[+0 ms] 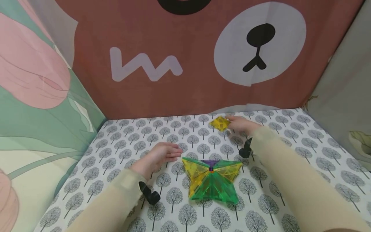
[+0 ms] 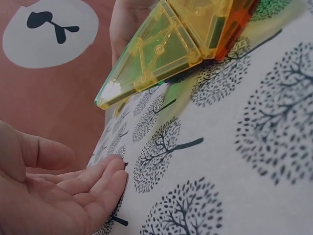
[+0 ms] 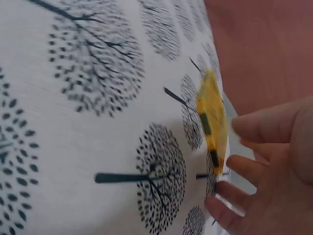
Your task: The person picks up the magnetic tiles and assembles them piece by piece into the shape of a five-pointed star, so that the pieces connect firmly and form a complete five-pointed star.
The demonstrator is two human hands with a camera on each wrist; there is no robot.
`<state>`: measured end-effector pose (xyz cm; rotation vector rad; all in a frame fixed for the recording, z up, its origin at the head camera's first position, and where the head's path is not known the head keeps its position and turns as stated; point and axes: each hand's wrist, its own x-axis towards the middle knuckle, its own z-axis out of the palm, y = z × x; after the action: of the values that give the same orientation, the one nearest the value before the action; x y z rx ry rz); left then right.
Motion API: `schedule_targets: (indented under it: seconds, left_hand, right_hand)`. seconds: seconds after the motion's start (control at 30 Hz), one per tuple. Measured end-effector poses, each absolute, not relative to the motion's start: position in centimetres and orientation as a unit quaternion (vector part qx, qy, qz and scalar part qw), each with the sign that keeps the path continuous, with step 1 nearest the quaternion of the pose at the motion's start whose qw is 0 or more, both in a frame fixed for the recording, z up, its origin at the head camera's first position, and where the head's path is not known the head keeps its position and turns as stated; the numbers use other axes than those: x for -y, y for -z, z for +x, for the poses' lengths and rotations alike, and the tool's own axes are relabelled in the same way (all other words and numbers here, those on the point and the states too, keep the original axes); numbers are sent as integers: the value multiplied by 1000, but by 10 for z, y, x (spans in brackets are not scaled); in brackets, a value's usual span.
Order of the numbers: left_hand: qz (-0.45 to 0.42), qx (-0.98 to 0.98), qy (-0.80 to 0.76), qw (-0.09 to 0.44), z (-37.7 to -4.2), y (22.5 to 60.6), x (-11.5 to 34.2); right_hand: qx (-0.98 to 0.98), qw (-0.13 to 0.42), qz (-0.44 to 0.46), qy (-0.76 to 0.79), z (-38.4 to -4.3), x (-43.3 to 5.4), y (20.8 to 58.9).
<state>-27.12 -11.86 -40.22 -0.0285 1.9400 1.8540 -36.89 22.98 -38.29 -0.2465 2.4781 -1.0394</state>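
A yellow see-through magnetic tile (image 1: 220,123), diamond-like in outline, lies toward the back of the table. Close at its right side is my right hand (image 1: 241,124), thumb and fingers spread apart; whether they touch the tile I cannot tell. In the right wrist view the thumb tip is beside the tile (image 3: 213,122). A star-like build of green, yellow and purple magnetic tiles (image 1: 213,182) stands nearer me. Beyond its left corner my left hand (image 1: 157,157) rests by the cloth with loosely extended fingers, holding nothing. The left wrist view shows the build's yellow tiles (image 2: 161,54) above that hand.
A white cloth printed with trees (image 1: 185,212) covers the table. A brown bear-print curtain (image 1: 162,96) hangs along the back edge, a flowered curtain (image 1: 37,129) at the left and a grey one (image 1: 342,80) at the right. Both wrists wear black camera mounts.
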Motion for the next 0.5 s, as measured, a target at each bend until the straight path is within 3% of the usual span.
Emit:
schedule_targets:
  seconds: [0.27, 0.5]
  left_hand:
    - [-2, -716, -658, 232, -276, 399, 117]
    - [-5, -718, -657, 230, -283, 398, 112]
  right_hand:
    - [-930, 212, -150, 259, -362, -206, 393]
    - [-928, 229, -227, 184, -336, -200, 383]
